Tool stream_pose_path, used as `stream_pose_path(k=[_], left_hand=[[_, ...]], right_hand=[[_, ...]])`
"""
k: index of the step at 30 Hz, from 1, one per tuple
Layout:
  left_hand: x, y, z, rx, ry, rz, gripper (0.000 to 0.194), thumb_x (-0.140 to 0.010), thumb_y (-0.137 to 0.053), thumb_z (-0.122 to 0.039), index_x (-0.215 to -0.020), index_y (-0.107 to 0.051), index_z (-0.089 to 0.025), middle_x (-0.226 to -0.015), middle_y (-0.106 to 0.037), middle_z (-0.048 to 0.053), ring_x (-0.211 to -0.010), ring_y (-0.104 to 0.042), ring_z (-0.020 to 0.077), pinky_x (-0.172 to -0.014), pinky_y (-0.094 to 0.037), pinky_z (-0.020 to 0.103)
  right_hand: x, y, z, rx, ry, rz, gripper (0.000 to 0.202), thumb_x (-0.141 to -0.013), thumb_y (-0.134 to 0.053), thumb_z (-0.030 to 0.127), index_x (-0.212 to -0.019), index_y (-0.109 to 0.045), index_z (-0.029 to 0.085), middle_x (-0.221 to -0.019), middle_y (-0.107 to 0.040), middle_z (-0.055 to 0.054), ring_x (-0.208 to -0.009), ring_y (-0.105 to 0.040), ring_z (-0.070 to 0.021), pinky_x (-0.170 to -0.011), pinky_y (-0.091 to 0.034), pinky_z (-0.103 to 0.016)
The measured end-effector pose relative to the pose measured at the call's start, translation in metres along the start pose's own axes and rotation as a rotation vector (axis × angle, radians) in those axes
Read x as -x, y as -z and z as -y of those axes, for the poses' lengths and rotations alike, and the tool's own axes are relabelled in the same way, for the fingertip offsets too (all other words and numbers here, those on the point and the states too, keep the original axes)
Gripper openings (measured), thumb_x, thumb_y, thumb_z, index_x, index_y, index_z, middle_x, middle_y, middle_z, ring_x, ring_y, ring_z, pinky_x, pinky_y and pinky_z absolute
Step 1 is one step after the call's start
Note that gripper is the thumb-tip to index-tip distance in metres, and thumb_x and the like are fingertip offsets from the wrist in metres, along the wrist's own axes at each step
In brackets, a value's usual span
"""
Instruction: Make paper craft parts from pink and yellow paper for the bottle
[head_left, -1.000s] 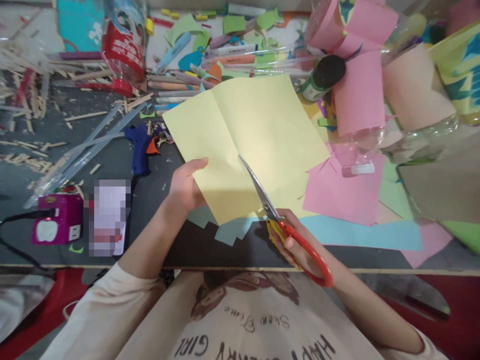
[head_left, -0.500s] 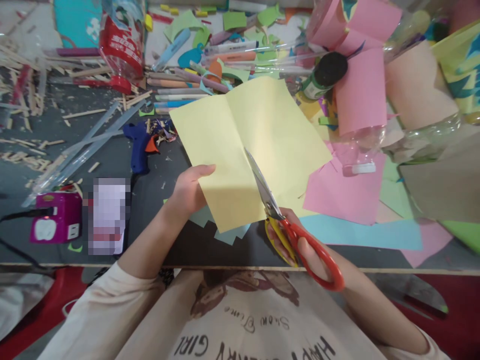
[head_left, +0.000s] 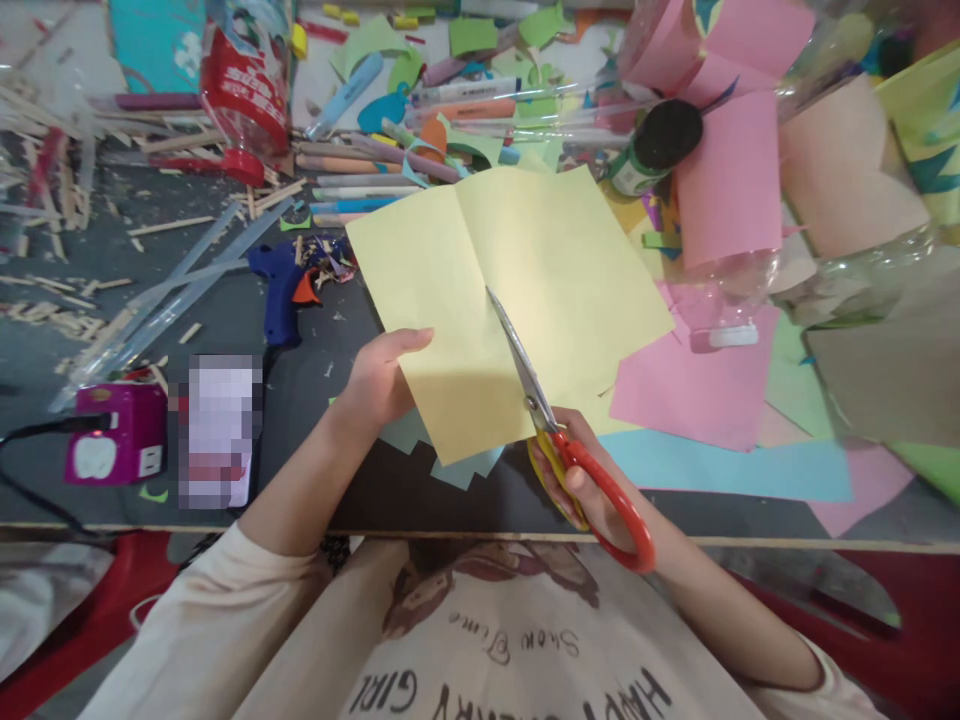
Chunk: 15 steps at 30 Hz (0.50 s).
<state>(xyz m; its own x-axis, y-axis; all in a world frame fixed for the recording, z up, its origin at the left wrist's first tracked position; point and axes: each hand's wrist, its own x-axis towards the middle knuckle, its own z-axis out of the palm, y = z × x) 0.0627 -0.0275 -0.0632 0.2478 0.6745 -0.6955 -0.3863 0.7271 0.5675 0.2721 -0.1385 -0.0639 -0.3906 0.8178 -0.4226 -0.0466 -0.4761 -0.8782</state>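
Note:
A creased sheet of yellow paper [head_left: 570, 265] is held above the table, its left edge pinched in my left hand [head_left: 380, 375] with the thumb on top. My right hand [head_left: 585, 480] grips scissors [head_left: 611, 500] with one red and one yellow handle. Their blades lie along the paper near its fold, pointing up and away from me, and they look nearly closed. The lower blade is hidden by the sheet. Teal paper with a notched edge [head_left: 466, 470] shows beneath the yellow sheet.
A blue glue gun [head_left: 277, 290], phone [head_left: 220, 430] and purple power adapter [head_left: 116, 435] lie on the left. Pens [head_left: 367, 195] and a red-labelled bottle [head_left: 246, 90] are behind. Pink-wrapped bottles [head_left: 727, 180], a black-capped jar [head_left: 660, 145] and coloured sheets [head_left: 690, 385] crowd the right.
The scissors' handles have come closer together as my right hand closes, and the red handle has swung left. My left hand keeps its hold on the paper.

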Motion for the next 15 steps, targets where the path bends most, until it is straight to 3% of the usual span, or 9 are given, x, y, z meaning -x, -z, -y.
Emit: stream_pose_path(k=[11,15], left_hand=[[-0.002,-0.001,-0.003,-0.021,0.002,-0.068,0.048,-0.064,-0.059,-0.023,-0.11,-0.065,-0.013,-0.092,-0.077,0.01,-0.107,-0.069,0.0352,-0.091,-0.056,0.044],[-0.004,-0.005,-0.008,0.034,-0.05,-0.115,0.044,-0.076,-0.049,-0.026,-0.116,-0.062,-0.017,-0.095,-0.077,0.006,-0.109,-0.069,0.0309,-0.088,-0.057,0.041]], right_hand=[[0.005,0.004,-0.007,0.039,0.001,-0.009,0.06,-0.083,-0.048,0.076,-0.111,-0.042,0.023,-0.079,-0.039,0.005,-0.049,-0.029,-0.0044,-0.038,-0.025,-0.021],[0.012,0.011,-0.007,0.094,-0.053,0.019,0.056,-0.087,-0.047,0.072,-0.116,-0.042,0.024,-0.081,-0.04,0.003,-0.051,-0.031,-0.005,-0.039,-0.027,-0.021]])
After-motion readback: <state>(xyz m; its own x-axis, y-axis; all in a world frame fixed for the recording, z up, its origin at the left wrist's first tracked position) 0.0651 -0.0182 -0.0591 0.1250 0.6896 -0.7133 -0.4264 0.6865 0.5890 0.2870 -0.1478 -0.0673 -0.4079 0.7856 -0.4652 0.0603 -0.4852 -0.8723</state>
